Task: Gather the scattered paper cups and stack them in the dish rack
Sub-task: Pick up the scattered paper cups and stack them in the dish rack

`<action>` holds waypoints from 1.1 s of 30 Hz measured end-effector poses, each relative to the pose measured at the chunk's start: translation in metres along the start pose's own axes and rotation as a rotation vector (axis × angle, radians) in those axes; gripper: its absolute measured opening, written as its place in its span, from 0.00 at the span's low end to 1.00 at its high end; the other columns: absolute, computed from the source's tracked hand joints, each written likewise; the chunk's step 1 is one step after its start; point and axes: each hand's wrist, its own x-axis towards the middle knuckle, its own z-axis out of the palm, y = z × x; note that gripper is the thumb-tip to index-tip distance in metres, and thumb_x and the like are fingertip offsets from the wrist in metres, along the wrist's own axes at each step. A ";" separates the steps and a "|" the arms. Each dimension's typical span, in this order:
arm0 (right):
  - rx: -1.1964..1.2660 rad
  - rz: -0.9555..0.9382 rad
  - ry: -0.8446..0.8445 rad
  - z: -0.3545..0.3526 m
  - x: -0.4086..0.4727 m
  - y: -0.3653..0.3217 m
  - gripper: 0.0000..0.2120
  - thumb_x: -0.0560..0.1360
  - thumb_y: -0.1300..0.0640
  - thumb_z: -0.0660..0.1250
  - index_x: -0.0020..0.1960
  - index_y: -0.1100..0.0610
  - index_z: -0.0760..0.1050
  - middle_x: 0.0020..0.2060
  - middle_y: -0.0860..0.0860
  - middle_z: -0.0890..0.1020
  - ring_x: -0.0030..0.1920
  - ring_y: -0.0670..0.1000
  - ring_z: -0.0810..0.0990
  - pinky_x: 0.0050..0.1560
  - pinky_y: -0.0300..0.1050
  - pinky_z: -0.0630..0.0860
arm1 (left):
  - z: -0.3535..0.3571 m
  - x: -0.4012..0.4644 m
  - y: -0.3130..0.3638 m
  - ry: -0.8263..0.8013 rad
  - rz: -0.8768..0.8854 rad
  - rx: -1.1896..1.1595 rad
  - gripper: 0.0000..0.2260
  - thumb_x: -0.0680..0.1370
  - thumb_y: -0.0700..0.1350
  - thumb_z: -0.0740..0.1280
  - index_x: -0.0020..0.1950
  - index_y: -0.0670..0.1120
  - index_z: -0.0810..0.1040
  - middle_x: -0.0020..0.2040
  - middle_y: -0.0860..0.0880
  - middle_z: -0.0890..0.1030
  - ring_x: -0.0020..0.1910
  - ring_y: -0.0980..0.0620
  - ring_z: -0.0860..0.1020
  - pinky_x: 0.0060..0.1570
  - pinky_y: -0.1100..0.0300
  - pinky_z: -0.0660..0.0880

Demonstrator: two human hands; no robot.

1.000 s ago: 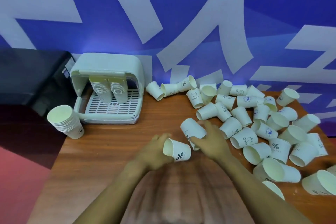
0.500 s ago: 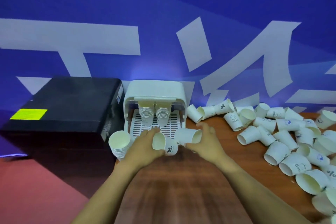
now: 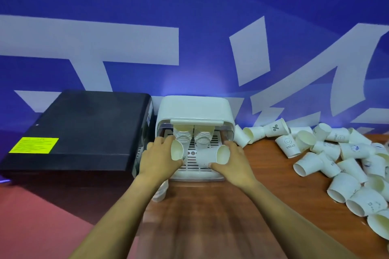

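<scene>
A white dish rack [image 3: 194,109] with a hood stands at the table's far left. Two stacks of paper cups [image 3: 182,135] [image 3: 203,136] stand inside it on the slatted floor. My left hand [image 3: 157,159] grips one paper cup [image 3: 177,150] on its side, mouth toward me, over the rack's floor. My right hand [image 3: 233,160] grips a second cup [image 3: 212,156] lying sideways, mouth to the right, just in front of the right stack. Several loose cups [image 3: 328,153] lie scattered over the right half of the wooden table [image 3: 210,216].
A black box [image 3: 84,130] with a yellow label sits left of the rack. Another stack of cups [image 3: 161,192] stands at the table's left edge, mostly hidden under my left forearm. A blue wall with white shapes rises behind.
Both hands carried their cups from the table's middle to the left and into the rack's opening. My view swung left with them.
</scene>
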 end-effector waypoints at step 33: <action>-0.365 -0.068 -0.235 0.087 0.069 0.016 0.45 0.64 0.38 0.73 0.74 0.44 0.56 0.71 0.44 0.63 0.70 0.50 0.63 0.67 0.48 0.64 | 0.065 0.090 -0.021 -0.314 -0.030 0.337 0.34 0.74 0.59 0.67 0.75 0.52 0.57 0.70 0.46 0.67 0.69 0.43 0.66 0.65 0.48 0.65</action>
